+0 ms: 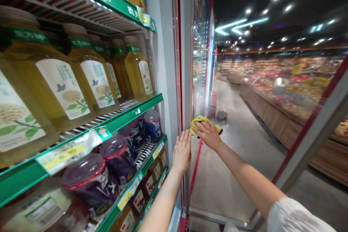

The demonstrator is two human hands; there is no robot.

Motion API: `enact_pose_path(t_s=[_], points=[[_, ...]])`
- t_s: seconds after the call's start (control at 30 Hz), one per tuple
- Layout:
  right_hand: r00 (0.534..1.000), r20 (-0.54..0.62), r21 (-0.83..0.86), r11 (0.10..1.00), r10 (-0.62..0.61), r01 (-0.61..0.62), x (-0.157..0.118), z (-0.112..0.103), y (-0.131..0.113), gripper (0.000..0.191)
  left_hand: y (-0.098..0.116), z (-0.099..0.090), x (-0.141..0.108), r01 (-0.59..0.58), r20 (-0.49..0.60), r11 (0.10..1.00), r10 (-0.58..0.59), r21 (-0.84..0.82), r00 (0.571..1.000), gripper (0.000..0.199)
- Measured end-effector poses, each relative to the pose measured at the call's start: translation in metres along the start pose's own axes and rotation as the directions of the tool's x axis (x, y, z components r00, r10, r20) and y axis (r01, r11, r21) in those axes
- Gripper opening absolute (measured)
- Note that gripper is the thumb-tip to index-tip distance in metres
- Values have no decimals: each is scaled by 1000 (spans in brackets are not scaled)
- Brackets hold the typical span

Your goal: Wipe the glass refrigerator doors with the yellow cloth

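On our left, tea bottles (99, 83) stand behind the green front edge of a shelf (148, 106). Our left hand (182, 151) appears to rest flat on the door frame (187, 79), fingers together, nothing visible in it. Just beside, our right hand (208, 134) holds a bunched yellow cloth (200, 119) near the left edge of the glass door (301, 159). We'd do best to spread the cloth flatter and press evenly into that edge, keeping our left fingers clear.

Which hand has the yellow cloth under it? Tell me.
The right hand, pressed over the yellow cloth; the left hand lies against the metal frame, without a cloth.
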State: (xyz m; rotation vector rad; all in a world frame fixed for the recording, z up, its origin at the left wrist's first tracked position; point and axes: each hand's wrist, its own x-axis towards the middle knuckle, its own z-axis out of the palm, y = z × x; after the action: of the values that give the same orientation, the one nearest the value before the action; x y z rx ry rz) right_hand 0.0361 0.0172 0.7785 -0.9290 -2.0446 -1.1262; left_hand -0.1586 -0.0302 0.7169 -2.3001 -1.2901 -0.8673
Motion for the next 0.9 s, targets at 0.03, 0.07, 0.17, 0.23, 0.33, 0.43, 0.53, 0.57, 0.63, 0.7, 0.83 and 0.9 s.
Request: enact_pose_path(t_s=[0.03,0.07,0.17,0.23,0.33,0.43,0.53,0.57,0.63,0.7,0.83,0.9], points=[[999,-7,0,999,36,-36,1,-2,3,32,-1,-1,4,-1,-9,1000,1,0,1000,91],[996,-20,-2,996,86,-86,0,-3,4,37,-2,-2,8,0,-16,1000,0,-2,1000,91],[976,-72,-14,978,207,-209,-4,-5,1,47,-3,-3,17,11,-41,1000,-11,-11,999,92],[980,-92,-30,983,177,-181,-6,-4,-5,46,-2,-3,20,23,-61,1000,-24,-17,998,94],[989,-108,-33,994,101,-105,2,-1,-6,45,-1,-3,25,37,-96,999,-39,-25,995,97],[979,-129,-40,986,157,-163,12,-3,2,48,0,-3,31,42,-134,999,-46,-31,990,100],[952,-159,-66,959,262,-275,7,-7,4,51,2,-2,37,44,-165,998,-49,-33,985,100],[949,-162,-71,956,271,-285,3,-7,1,50,2,-1,38,47,-173,998,-52,-33,984,99],[957,-153,-72,963,245,-258,-3,-5,-6,47,4,1,38,56,-184,998,-62,-35,981,98],[972,-132,-61,977,193,-203,-2,-4,-9,42,6,2,37,62,-188,997,-69,-40,980,99],[971,-131,-56,976,202,-210,2,-10,3,41,12,3,38,35,-179,998,-42,-43,983,102],[950,-151,-71,956,273,-286,-8,-14,8,44,15,5,40,21,-176,999,-28,-43,984,100]])
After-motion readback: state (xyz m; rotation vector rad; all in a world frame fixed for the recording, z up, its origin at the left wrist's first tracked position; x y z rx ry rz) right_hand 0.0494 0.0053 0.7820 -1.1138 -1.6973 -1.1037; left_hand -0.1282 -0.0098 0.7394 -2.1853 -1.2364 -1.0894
